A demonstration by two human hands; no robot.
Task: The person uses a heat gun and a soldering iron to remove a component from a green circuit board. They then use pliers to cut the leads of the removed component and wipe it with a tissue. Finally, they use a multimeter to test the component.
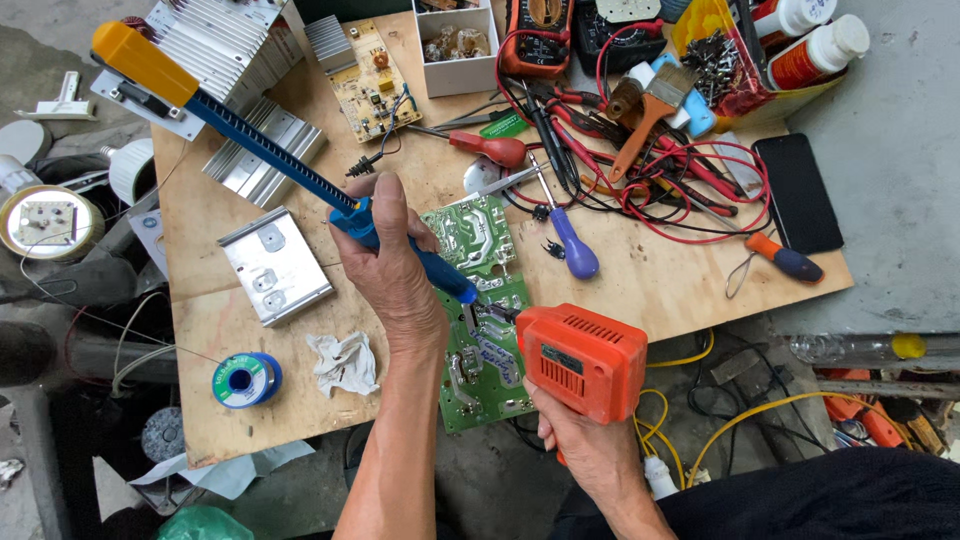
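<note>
A green circuit board (477, 235) lies on the plywood worktop (660, 275), partly past its front edge. My left hand (388, 262) grips a blue desoldering pump (260, 140) with a yellow plunger end; its tip rests on the board. My right hand (585, 445) holds an orange soldering gun (580, 360) by its handle, and the gun's metal tip touches the board right beside the pump's nozzle.
A blue solder spool (243, 380), crumpled tissue (343, 362) and metal bracket (274, 264) lie left of my arm. Screwdrivers (570, 245), red and black test leads, a brush, a multimeter (536, 35), a black phone (797, 192) and heat sinks (262, 160) crowd the far side.
</note>
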